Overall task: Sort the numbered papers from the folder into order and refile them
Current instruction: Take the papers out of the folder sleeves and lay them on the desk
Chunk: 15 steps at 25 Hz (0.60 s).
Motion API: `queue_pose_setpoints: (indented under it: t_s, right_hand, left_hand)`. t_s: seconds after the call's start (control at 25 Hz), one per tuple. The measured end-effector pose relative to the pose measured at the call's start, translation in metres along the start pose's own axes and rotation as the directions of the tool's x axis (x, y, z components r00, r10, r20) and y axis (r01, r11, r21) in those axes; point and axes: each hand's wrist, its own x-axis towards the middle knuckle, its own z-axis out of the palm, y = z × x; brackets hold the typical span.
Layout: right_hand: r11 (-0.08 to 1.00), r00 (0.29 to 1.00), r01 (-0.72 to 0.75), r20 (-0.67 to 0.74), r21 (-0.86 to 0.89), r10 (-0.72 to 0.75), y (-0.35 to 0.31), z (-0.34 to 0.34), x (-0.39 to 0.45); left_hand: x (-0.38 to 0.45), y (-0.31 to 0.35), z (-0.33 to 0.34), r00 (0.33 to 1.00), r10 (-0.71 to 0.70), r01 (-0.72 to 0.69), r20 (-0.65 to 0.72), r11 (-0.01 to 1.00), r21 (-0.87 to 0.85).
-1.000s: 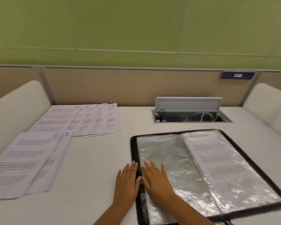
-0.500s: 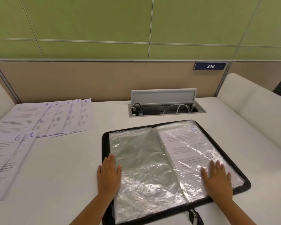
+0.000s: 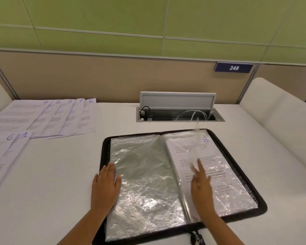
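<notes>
A black zip folder lies open on the white desk. Its left clear sleeve holds no paper, and the right sleeve holds the paper numbered 8. My left hand rests flat on the folder's left edge. My right hand is blurred over the right page, its fingers straight against a clear sleeve that stands on edge. Papers 4, 2, 3, 7 and 5 are fanned out at the far left. Papers 6 and 1 lie below them.
An open cable box with its lid raised sits in the desk behind the folder. A tan partition with a label reading 248 closes the back. White padded sides flank the desk.
My right hand went from beside the left hand to the right page's lower corner, then inward toward the spine, where a clear sleeve now stands lifted. My left hand stays on the folder's left edge.
</notes>
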Motion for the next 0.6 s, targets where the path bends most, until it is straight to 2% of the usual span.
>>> queue_pose_setpoints:
  t_s: [0.04,0.12,0.2,0.24,0.28,0.32,0.44,0.52,0.6]
  right_hand:
    - [0.998,0.997,0.057,0.053,0.032,-0.059,-0.017,0.010,-0.007]
    - [0.981,0.947,0.171,0.258,0.093,-0.190,-0.051,0.028,-0.028]
    - [0.958,0.821,0.221,0.495,0.184,-0.284,-0.073,0.039,-0.043]
    - [0.947,0.755,0.232,0.574,0.222,-0.319,-0.078,0.042,-0.044]
    - [0.938,0.718,0.237,0.605,0.253,-0.344,-0.080,0.043,-0.041]
    - [0.931,0.720,0.238,0.593,0.276,-0.360,-0.080,0.043,-0.034]
    - [0.941,0.851,0.194,0.430,0.277,-0.302,-0.071,0.037,0.004]
    - [0.972,0.903,0.163,0.371,0.171,-0.217,-0.055,0.033,0.047]
    - [0.987,0.919,0.157,0.371,-0.038,-0.132,-0.031,0.028,0.095]
  left_hand:
    - [-0.001,0.000,-0.001,1.000,-0.013,0.012,-0.009,1.000,-0.015]
    - [-0.003,0.000,-0.003,0.999,-0.031,0.030,-0.014,0.997,-0.071]
    - [-0.004,0.000,-0.007,0.999,-0.041,0.037,-0.024,0.987,-0.154]
    - [-0.003,-0.001,-0.007,0.998,-0.044,0.036,-0.039,0.981,-0.190]
    - [-0.003,-0.002,-0.008,0.997,-0.050,0.037,-0.055,0.974,-0.221]
    - [-0.002,-0.001,-0.010,0.996,-0.058,0.040,-0.067,0.968,-0.248]
    - [-0.002,-0.004,-0.010,0.995,-0.061,0.033,-0.085,0.952,-0.305]
    - [-0.004,-0.003,-0.009,0.993,-0.054,0.015,-0.105,0.939,-0.344]
    - [-0.006,0.000,-0.010,0.991,-0.055,0.004,-0.122,0.924,-0.382]
